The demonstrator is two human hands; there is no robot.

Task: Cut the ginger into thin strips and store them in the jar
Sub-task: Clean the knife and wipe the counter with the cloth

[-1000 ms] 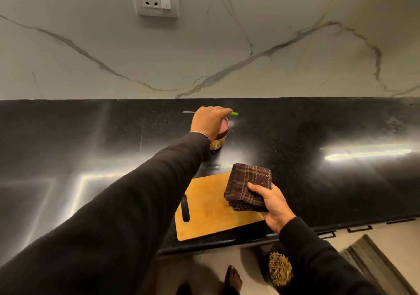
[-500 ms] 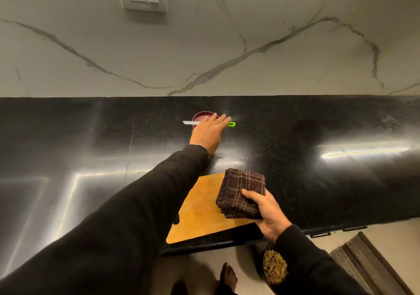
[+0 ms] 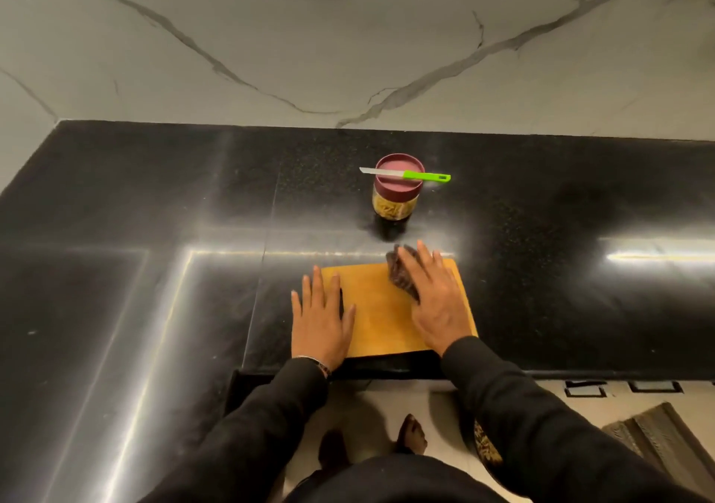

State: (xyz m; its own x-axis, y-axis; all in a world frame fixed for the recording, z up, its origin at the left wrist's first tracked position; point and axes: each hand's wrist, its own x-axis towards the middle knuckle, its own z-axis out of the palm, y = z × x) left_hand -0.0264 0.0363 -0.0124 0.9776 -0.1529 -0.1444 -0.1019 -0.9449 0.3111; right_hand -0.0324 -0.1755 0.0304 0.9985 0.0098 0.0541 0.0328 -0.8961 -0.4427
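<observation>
The ginger strips appear to be already in the jar (image 3: pixel 395 202), which stands capped by its maroon lid (image 3: pixel 398 179) on the black counter (image 3: pixel 154 231), well behind the cutting board (image 3: pixel 381 316); the green-handled knife (image 3: pixel 406 174) lies balanced across that lid. The step in hand looks like wiping the board clean. The left hand (image 3: pixel 321 322) lies flat with fingers spread on the board's left edge, holding nothing, simply pinning the board. The right hand (image 3: pixel 433 297) presses a dark checked cloth (image 3: pixel 400 276) against the board's far right corner, fingers mostly straight over it. To do this well, the left hand should keep firm downward pressure so the board does not slide on the glossy counter, while the cloth sweeps in overlapping strokes towards one edge, keeping clear of the jar so the knife is not knocked off. Most of the cloth is hidden under the right hand, and motion blur makes its folds hard to read. The jar's contents show only as pale yellowish shreds through the glass. A wall fitting is cut off at the top edge.
</observation>
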